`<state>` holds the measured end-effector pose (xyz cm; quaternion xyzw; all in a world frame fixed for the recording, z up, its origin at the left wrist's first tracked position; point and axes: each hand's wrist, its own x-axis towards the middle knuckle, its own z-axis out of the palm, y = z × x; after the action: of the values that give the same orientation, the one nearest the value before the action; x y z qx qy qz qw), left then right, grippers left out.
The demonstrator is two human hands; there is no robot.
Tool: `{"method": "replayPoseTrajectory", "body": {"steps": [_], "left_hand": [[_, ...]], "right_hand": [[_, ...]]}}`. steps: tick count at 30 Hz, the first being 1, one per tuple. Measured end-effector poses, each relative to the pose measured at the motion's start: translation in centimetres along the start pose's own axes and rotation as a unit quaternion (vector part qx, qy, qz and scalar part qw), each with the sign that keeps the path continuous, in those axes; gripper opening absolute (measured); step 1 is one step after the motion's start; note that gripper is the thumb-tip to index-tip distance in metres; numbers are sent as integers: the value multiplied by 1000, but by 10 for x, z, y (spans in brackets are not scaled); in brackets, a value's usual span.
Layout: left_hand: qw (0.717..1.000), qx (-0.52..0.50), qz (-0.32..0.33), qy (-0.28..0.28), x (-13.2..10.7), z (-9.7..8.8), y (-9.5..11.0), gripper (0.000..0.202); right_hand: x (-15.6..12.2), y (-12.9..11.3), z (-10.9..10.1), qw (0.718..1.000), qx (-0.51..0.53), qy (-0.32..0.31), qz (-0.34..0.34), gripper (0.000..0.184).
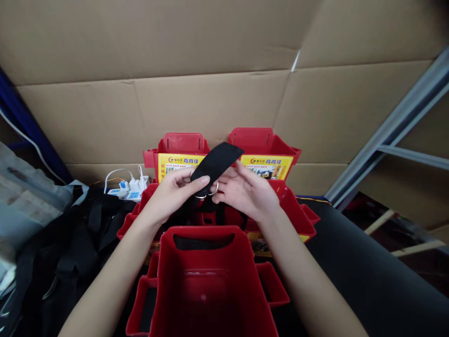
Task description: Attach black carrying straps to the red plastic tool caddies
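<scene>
A black strap (215, 164) with a metal ring (210, 193) at its lower end is held up between both hands, above a cluster of red plastic bins. My left hand (173, 189) pinches the strap near the ring, thumb on top. My right hand (245, 189) has its fingers curled at the ring and the strap's lower end. The strap's free end points up and to the right. Directly below, nearest me, is a red bin (206, 281) with a black strap lying along its far inner wall.
Two red bins with yellow labels (180, 164) (268, 166) stand at the back against a cardboard wall (210, 93). A white power strip (129, 189) lies at left, beside a pile of black straps (80, 238). A grey metal shelf frame (393, 140) rises at right.
</scene>
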<state>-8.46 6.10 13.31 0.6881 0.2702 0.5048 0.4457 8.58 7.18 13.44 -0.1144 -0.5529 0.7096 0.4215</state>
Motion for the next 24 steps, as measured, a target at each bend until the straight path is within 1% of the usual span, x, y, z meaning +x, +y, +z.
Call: {"method": "replayPoseTrajectory", "body": {"steps": [3, 4, 6, 7, 11, 15, 19, 22, 24], "left_hand": [[1000, 4, 10, -12, 1, 3, -2, 24], [1000, -3, 10, -13, 1, 4, -3, 28], [1000, -12, 12, -8, 2, 4, -4, 32], [1000, -9, 15, -6, 2, 4, -4, 30], [999, 23, 28, -9, 1, 3, -3, 18], [997, 68, 17, 20, 1, -3, -4, 19], [991, 116, 50, 50, 2, -6, -6, 28], [983, 151, 72, 73, 2, -5, -5, 30], [980, 165, 77, 85, 1, -4, -3, 30]], "right_hand": [[2, 5, 2, 999, -40, 15, -20, 13], [2, 6, 2, 998, -47, 18, -25, 12], [2, 8, 3, 998, -53, 25, -36, 14], [2, 9, 4, 997, -53, 28, -43, 16], [3, 12, 5, 995, -56, 47, -70, 25], [4, 13, 5, 991, -98, 60, -70, 31], [4, 14, 3, 983, -151, 67, -78, 30], [5, 14, 4, 971, -204, 91, -89, 31], [5, 15, 6, 956, -257, 108, -87, 32]]}}
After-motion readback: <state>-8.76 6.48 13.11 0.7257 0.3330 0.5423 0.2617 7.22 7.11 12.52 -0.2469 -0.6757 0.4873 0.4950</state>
